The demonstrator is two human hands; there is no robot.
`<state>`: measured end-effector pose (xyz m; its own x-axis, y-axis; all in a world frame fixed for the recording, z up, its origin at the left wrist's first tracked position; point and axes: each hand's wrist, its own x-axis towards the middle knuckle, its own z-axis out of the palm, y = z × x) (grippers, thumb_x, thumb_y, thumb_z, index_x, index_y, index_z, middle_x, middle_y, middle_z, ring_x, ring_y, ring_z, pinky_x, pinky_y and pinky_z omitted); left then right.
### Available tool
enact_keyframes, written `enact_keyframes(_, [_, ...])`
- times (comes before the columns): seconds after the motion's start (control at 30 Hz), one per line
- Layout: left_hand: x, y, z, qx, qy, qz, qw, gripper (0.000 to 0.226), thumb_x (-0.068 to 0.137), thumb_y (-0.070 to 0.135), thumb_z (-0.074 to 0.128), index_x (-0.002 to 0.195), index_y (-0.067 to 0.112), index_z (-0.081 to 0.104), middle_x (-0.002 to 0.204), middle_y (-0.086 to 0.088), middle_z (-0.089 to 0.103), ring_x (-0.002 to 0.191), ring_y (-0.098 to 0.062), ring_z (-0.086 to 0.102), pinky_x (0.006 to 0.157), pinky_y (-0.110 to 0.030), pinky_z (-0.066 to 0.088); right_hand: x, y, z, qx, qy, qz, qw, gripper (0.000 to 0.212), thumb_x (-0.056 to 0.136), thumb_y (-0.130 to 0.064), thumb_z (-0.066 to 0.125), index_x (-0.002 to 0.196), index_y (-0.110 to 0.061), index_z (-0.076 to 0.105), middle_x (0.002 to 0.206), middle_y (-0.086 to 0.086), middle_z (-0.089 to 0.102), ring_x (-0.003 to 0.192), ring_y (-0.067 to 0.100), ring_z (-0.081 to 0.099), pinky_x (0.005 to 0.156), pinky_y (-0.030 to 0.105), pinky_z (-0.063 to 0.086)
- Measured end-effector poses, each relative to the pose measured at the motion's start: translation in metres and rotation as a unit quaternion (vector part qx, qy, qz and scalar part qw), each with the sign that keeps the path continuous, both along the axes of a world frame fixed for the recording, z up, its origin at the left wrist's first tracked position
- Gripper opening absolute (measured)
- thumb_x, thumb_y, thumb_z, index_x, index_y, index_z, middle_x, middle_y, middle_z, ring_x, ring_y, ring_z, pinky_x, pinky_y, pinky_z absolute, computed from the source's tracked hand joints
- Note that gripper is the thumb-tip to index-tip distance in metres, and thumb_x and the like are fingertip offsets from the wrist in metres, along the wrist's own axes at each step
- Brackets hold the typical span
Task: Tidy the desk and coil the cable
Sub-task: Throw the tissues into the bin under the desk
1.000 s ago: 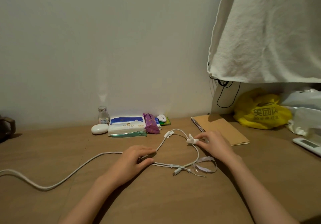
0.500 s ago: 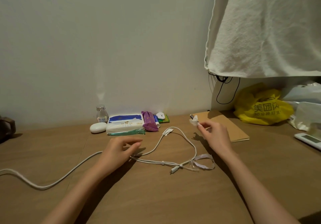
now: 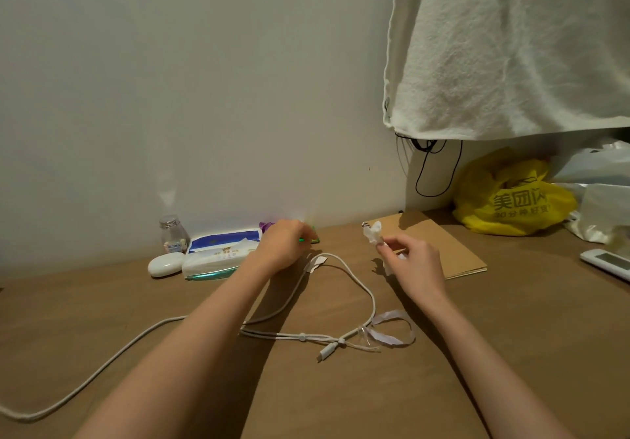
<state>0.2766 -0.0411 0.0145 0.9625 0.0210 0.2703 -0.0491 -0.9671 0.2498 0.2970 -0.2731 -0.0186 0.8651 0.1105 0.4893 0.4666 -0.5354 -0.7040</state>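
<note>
A white cable lies in a loose loop on the wooden desk, its plug end near the middle and its long tail running off to the left. My right hand is raised over the desk and pinches a small crumpled white scrap. My left hand reaches to the back of the desk and covers the small items by the wall; a green packet peeks from under its fingers. Whether it grips anything is hidden.
Against the wall sit a tissue pack, a white oval case and a small glass bottle. A brown notebook, a yellow plastic bag and a white device lie at right. Torn white paper strips lie by the plug.
My left hand left the cable and moved forward to the items by the wall. My right hand lifted the white scrap off the cable loop and holds it higher.
</note>
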Motion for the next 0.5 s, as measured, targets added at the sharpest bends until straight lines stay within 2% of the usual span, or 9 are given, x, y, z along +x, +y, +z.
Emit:
enact_keyframes(0.13, [0.013,0.000,-0.008,0.015,0.030,-0.003,0.999,0.023,0.084,0.029,0.066,0.106,0.022,0.071,0.105,0.001,0.071,0.095,-0.017,0.063,0.080,-0.028,0.050,0.003,0.003,-0.001,0.010,-0.005,0.003,1.000,0.022,0.090,-0.029,0.063,0.106,-0.017,0.071,0.088,-0.008,0.065,0.076,-0.003,0.055,0.062,0.010,0.042])
enact_keyframes(0.23, [0.017,-0.001,-0.015,0.022,0.017,-0.002,1.000,0.029,0.080,0.043,0.070,0.103,0.026,0.073,0.103,0.001,0.070,0.092,-0.016,0.064,0.080,-0.031,0.052,0.006,0.003,-0.002,0.016,-0.001,0.000,1.000,0.022,0.089,-0.029,0.064,0.107,-0.017,0.071,0.089,-0.007,0.066,0.079,-0.001,0.056,0.062,0.010,0.042])
enact_keyframes(0.33, [0.017,-0.003,-0.023,0.043,-0.001,-0.007,0.999,0.036,0.078,0.052,0.066,0.104,0.028,0.072,0.102,0.000,0.069,0.096,-0.018,0.060,0.081,-0.034,0.050,0.006,0.003,-0.002,0.019,0.003,-0.005,1.000,0.023,0.090,-0.029,0.063,0.107,-0.017,0.071,0.090,-0.006,0.066,0.085,0.006,0.060,0.063,0.012,0.044])
enact_keyframes(0.5, [0.016,-0.009,-0.029,0.075,-0.017,-0.025,0.997,0.038,0.079,0.057,0.061,0.105,0.031,0.072,0.098,0.004,0.071,0.099,-0.020,0.053,0.077,-0.034,0.044,0.005,0.003,-0.003,0.014,0.002,-0.012,1.000,0.023,0.090,-0.031,0.063,0.108,-0.018,0.071,0.088,-0.009,0.063,0.081,0.003,0.058,0.062,0.011,0.043])
